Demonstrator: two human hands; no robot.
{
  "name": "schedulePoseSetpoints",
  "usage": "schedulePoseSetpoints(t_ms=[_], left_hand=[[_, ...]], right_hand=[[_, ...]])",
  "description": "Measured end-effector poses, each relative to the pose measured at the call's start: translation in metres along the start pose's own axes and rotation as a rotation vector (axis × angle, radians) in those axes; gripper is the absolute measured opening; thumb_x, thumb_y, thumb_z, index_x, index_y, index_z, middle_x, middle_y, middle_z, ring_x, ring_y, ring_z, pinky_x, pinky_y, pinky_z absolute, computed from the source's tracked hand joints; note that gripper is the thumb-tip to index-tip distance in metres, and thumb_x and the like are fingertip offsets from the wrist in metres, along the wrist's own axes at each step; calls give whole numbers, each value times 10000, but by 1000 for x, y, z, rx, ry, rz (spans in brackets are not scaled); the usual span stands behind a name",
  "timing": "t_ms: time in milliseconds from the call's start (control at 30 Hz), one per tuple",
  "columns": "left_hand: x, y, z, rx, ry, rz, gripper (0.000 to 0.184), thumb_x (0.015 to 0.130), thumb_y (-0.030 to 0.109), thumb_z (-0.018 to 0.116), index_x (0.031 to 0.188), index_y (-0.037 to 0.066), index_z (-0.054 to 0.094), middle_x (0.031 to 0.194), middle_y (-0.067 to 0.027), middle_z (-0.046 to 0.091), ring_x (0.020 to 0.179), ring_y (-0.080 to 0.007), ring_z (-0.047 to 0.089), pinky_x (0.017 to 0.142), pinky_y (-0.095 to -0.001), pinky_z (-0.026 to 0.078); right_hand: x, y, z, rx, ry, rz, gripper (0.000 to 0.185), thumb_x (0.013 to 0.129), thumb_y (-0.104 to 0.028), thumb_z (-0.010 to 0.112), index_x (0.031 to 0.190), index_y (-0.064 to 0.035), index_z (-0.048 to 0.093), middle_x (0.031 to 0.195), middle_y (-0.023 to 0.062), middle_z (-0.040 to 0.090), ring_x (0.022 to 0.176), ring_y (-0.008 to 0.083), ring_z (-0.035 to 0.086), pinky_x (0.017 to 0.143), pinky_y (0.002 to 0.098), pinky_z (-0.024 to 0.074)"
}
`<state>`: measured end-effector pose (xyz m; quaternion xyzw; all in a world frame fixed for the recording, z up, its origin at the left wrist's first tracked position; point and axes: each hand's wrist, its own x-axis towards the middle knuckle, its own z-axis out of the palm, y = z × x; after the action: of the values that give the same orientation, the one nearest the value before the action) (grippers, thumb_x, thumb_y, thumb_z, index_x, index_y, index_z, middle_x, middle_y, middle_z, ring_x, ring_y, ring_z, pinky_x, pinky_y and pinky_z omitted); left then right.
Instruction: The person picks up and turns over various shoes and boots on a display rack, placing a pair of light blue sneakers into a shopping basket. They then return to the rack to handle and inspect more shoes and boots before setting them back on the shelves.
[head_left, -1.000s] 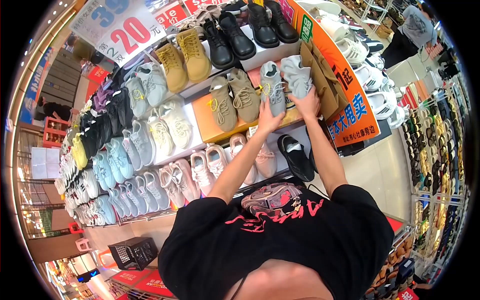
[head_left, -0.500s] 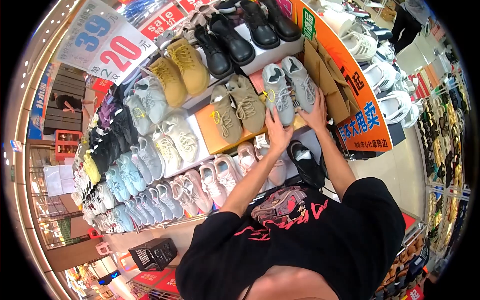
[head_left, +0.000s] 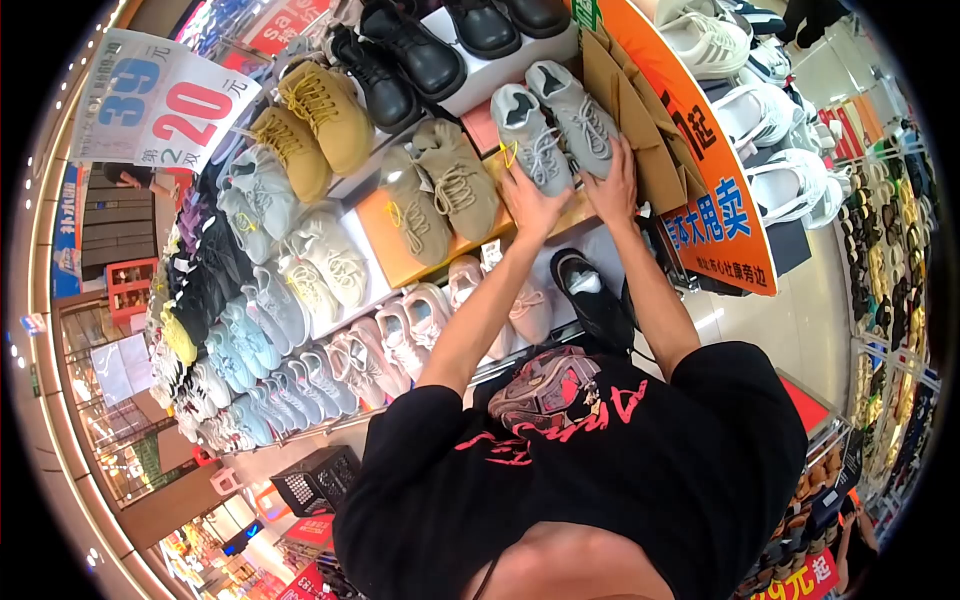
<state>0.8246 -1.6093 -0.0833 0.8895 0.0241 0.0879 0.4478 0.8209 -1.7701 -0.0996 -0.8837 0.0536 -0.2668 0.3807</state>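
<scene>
A pair of light grey lace-up sneakers stands side by side at the display's right end, toes towards me. My left hand (head_left: 537, 205) is closed around the toe end of the left grey sneaker (head_left: 538, 147), which has a yellow tag tie at its side. Around the front of the right grey sneaker (head_left: 580, 115), my right hand (head_left: 612, 185) grips with its fingers along the outer side. Just left of them, tan sneakers (head_left: 457, 180) rest on an orange shoebox (head_left: 385, 248). Nearer my body lies a black shoe (head_left: 592, 298) with white stuffing inside.
Brown cardboard (head_left: 625, 110) and a curved orange sign (head_left: 715, 205) border the right side. Black leather shoes (head_left: 415, 50) and yellow boots (head_left: 328, 110) stand behind. Pink sneakers (head_left: 428, 312) line the front edge. A black basket (head_left: 318, 480) is at the lower left.
The view has shifted, so most of the display sits further left and higher in the picture. Both hands stay on the grey sneakers, with little visible change in grip.
</scene>
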Motion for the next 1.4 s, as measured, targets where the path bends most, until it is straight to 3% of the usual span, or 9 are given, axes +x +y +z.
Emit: schedulePoseSetpoints(t_ms=[233,500,833,933,1133,1233,1267,1367,1400], left_hand=[[8,9,1,-23,21,-26,1171,601,334,922,1511,-1,266,1391,-286,402,1294,-452,434,1100,-490,375],[16,1,0,-114,11,-73,964,766,311,832,1491,-12,285,1385,-289,389,1286,-474,428,1084,-504,364],[20,1,15,-123,127,-5,976,786,407,812,1503,-7,295,1437,-304,371,1311,-480,418,1098,-502,357],[20,4,6,-142,83,-5,929,779,324,819,1472,-23,307,1363,-302,394,1253,-487,440,1086,-495,358],[19,-13,-4,-83,-10,76,893,776,440,812,1445,-21,441,1339,-273,555,1262,-414,534,1076,-449,421],[14,-3,-43,-93,-144,75,844,793,446,793,1422,-25,485,1402,-265,523,1308,-407,511,1093,-433,415],[11,-11,-51,-59,-32,189,705,795,380,797,1327,-23,571,1387,-231,539,1278,-389,537,1077,-432,427],[-5,-9,-123,-14,382,282,518,770,246,817,1188,17,614,1273,-209,543,1232,-382,521,1074,-464,411],[-6,-29,-139,116,495,210,632,750,272,820,1269,21,562,1273,-211,523,1228,-408,493,1069,-472,407]], right_hand=[[-6,0,-1,23,-9,-10,775,786,-125,777,1451,-34,388,1512,251,379,1353,472,416,1110,489,384],[-12,2,-1,21,11,-11,724,807,-119,764,1437,-41,416,1526,237,372,1363,460,413,1102,478,399],[-10,1,-3,27,47,15,667,797,-118,771,1390,-49,474,1499,209,423,1354,430,437,1090,457,411],[-13,1,-5,21,35,14,659,801,-123,771,1390,-57,483,1508,208,425,1352,423,447,1090,448,414],[-11,5,0,34,-5,13,657,803,-113,758,1398,-66,483,1543,247,391,1359,437,451,1085,457,425],[-14,-9,-1,40,-8,10,632,802,-86,711,1391,-53,484,1520,267,410,1350,443,457,1081,461,433],[-19,-22,-5,31,43,-7,616,799,-76,692,1379,-39,487,1493,257,441,1341,434,467,1081,458,432],[-29,-66,-8,24,104,-45,581,792,-58,670,1344,-4,495,1435,234,480,1327,404,474,1087,459,416],[-32,-77,-3,170,23,-105,582,790,-66,707,1334,-8,508,1431,229,481,1324,401,474,1083,456,417]])
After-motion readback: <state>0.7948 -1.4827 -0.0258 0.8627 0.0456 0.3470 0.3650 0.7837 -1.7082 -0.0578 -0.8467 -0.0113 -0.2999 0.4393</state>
